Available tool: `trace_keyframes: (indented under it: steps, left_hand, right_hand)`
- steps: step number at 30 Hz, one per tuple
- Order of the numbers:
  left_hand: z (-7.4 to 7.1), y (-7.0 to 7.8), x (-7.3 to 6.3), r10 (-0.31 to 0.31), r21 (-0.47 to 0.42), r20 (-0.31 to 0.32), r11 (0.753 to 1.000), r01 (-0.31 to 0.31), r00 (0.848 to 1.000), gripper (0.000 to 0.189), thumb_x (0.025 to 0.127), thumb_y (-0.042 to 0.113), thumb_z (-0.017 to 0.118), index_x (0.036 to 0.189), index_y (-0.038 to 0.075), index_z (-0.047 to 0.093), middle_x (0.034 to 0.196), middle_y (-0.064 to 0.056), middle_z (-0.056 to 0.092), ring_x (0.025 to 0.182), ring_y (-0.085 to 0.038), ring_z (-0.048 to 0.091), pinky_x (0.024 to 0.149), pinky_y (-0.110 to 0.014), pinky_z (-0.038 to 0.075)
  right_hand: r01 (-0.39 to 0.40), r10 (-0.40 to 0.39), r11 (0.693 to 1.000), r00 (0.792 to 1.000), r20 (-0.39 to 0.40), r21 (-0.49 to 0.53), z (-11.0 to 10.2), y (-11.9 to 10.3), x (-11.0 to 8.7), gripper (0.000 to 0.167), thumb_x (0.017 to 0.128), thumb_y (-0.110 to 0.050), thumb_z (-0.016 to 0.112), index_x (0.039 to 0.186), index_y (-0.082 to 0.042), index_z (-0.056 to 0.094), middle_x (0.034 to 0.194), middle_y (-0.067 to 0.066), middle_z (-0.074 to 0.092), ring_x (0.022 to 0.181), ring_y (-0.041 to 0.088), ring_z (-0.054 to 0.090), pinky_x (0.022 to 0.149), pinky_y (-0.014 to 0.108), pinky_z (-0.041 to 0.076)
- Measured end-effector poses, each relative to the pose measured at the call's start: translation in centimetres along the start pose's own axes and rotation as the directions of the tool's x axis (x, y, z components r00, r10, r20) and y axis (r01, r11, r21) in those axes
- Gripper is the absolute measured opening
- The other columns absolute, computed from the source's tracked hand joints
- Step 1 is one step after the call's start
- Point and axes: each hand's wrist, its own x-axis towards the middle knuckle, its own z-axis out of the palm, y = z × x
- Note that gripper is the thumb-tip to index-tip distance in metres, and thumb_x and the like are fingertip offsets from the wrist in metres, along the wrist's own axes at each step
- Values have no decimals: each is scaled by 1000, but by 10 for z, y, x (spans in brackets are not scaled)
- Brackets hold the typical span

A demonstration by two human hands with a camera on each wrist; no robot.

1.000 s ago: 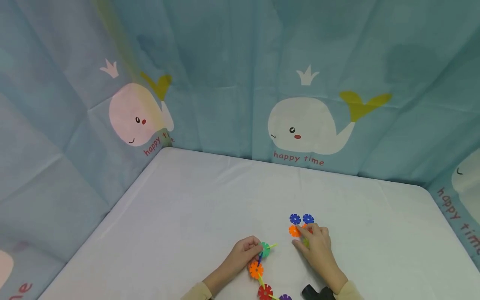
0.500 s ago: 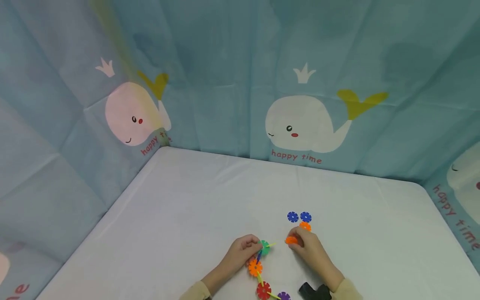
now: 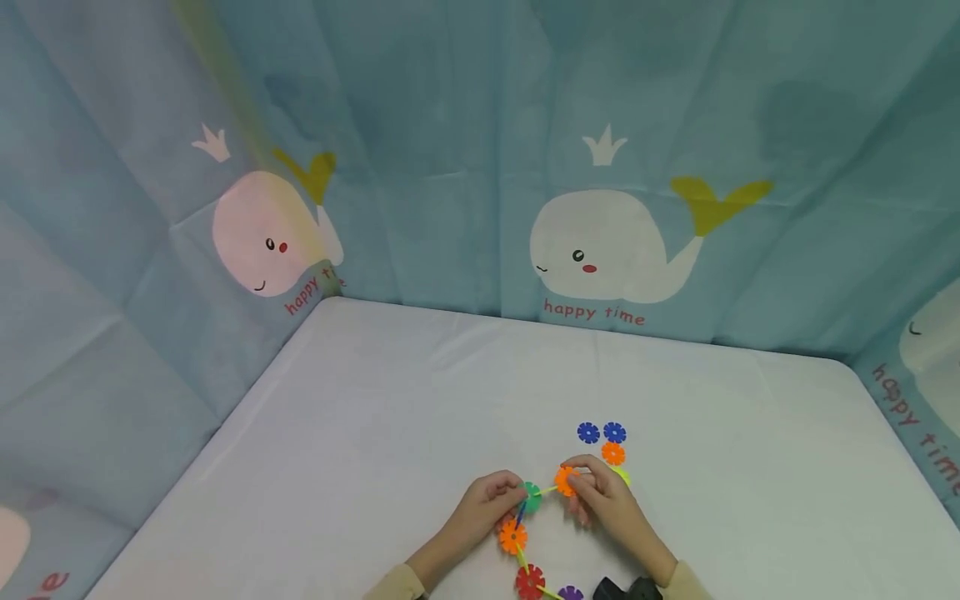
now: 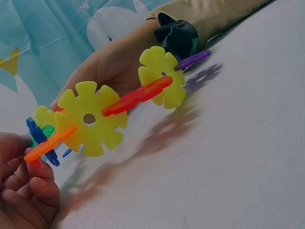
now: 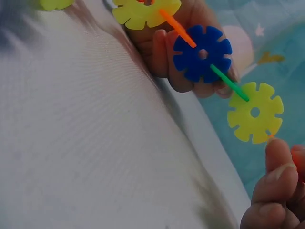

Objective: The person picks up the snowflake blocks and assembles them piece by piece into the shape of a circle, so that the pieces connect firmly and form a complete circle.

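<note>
A chain of slotted plastic snowflake discs hangs between my hands. In the head view my left hand (image 3: 483, 504) grips it by its upper end, beside the green disc (image 3: 532, 496). My right hand (image 3: 611, 500) pinches an orange disc (image 3: 566, 480) between thumb and fingers, at the edge of the yellow disc (image 5: 245, 107) seen face-on in the right wrist view. How deep the slots engage is hidden by fingertips. Down the chain follow a blue disc (image 5: 195, 67), another orange disc (image 3: 513, 537), a red disc (image 3: 530, 582) and a purple disc (image 3: 571, 592).
Beyond my right hand lie two loose blue discs (image 3: 588, 432), an orange disc (image 3: 612, 453) and a partly covered yellow disc (image 3: 621, 474) on the white tabletop (image 3: 420, 400). A black device (image 3: 628, 588) sits by my right wrist. A blue whale-print curtain (image 3: 450, 167) encloses the table.
My right hand has picked up an orange disc from the loose group and brought it left to the chain's yellow disc. My left hand keeps its hold on the chain.
</note>
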Motion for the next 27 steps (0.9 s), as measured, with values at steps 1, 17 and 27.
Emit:
trace_keyframes:
  steps: [1, 17, 27]
  left_hand:
    - [0, 2, 0, 4, 9, -4, 1000, -4, 1000, 16, 90, 10, 53, 86, -5, 57, 62, 0, 48, 51, -6, 40, 46, -15, 35]
    - [-2, -16, -1, -33, 59, 13, 998, 33, 999, 19, 90, 17, 54, 85, -1, 58, 63, 3, 51, 54, -6, 42, 49, -15, 35]
    - [3, 17, -5, 24, 91, 30, 996, -27, 999, 15, 90, 10, 52, 85, -4, 54, 60, 5, 49, 51, -3, 41, 48, -14, 35]
  right_hand:
    - [9, -9, 1000, 1000, 4, 9, 0, 1, 0, 25, 94, -14, 46, 110, 6, 44, 60, 15, 55, 45, 11, 46, 41, 26, 44]
    - [80, -95, 989, 989, 115, 124, 5, 9, -4, 15, 94, -4, 44, 100, 9, 41, 63, 24, 56, 45, 11, 50, 39, 26, 44]
    - [90, -103, 986, 991, 89, 140, 8, 3, -3, 23, 93, -4, 46, 107, 13, 42, 65, 22, 57, 49, 12, 53, 42, 30, 46]
